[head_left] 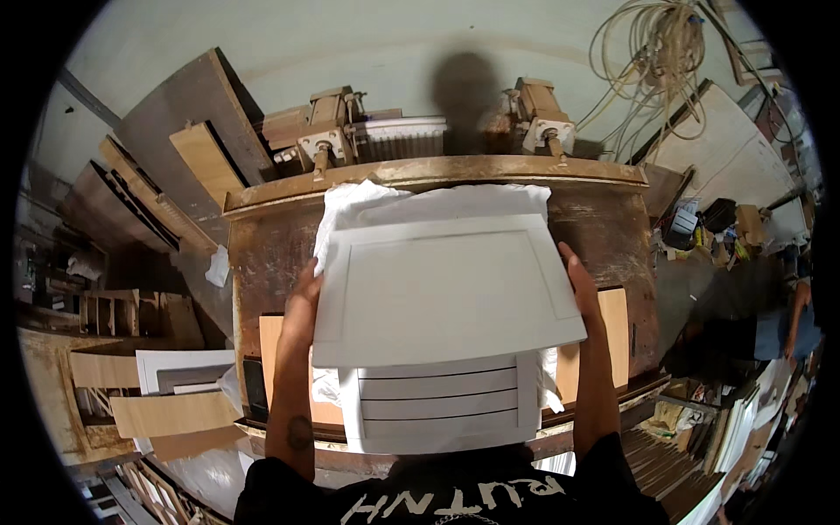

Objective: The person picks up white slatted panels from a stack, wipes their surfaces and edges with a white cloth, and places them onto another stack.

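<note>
White panel point(446, 293), gripped at both sides by the hands point(304, 297) point(585, 287), partly hides a slatted board point(442, 409)

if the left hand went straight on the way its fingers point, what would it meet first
Probably the white cloth just ahead, though how high the left hand is above it is unclear.

Head camera: up there on that person's head, the left one of two side by side.
Bench point(617, 236): the camera looks down on it from above, from the person's side.
Left hand point(306, 289), right hand point(580, 278): both quite near, one each side of the middle.
Shirt point(280, 490): closest, along the bottom edge.
Wall point(332, 35): farther off, across the top.
Round rim: the view is very wide, so straight things like the back rail point(437, 169) bend.
</note>
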Tool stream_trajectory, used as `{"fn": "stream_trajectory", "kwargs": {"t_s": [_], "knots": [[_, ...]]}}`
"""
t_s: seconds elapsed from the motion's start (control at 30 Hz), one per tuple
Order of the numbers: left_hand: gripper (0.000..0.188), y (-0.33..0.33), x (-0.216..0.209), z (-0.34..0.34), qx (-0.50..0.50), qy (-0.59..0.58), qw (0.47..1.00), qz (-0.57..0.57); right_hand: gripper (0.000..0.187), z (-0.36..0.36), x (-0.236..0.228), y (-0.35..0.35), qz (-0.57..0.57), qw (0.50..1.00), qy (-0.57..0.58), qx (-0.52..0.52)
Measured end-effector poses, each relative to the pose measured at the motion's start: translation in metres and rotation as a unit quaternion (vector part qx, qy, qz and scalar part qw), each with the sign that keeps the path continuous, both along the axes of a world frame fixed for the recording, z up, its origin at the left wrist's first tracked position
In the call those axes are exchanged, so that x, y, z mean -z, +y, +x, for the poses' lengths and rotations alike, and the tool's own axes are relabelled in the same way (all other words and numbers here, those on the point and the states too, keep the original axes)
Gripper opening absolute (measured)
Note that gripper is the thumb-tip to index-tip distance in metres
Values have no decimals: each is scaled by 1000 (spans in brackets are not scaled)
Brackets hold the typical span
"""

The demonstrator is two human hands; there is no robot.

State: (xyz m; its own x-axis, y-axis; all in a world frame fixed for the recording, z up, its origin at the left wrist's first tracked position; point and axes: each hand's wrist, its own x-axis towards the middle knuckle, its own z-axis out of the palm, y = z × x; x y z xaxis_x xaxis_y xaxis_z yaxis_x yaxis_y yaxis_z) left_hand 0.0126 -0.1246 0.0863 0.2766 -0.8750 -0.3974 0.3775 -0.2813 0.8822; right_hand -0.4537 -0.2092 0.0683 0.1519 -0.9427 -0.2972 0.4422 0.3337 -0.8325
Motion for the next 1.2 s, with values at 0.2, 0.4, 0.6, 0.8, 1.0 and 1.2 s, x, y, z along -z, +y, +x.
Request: {"fn": "stream_trajectory", "kwargs": {"t_s": [0.2, 0.4, 0.6, 0.8, 1.0, 1.2], "knots": [[46, -53, 39, 16, 54, -230, 971, 44, 44, 32, -10, -52, -13, 948, 296, -116], [45, -99, 129, 10, 56, -274, 959, -48, 55, 33, 96, -107, -147, 857, 478, -125], [63, -110, 170, -4, 29, -612, 791, 17, 67, 47, 132, -118, -152, 744, 644, -89], [65, -105, 161, -25, 82, -696, 712, 54, 68, 74, 127, -108, -243, 618, 748, -4], [50, -87, 169, -25, 105, -738, 667, -13, 50, 70, 153, -93, -321, 581, 747, -44], [49, -80, 172, -30, 111, -765, 635, -5, 49, 71, 144, -83, -335, 597, 729, -31]]}}
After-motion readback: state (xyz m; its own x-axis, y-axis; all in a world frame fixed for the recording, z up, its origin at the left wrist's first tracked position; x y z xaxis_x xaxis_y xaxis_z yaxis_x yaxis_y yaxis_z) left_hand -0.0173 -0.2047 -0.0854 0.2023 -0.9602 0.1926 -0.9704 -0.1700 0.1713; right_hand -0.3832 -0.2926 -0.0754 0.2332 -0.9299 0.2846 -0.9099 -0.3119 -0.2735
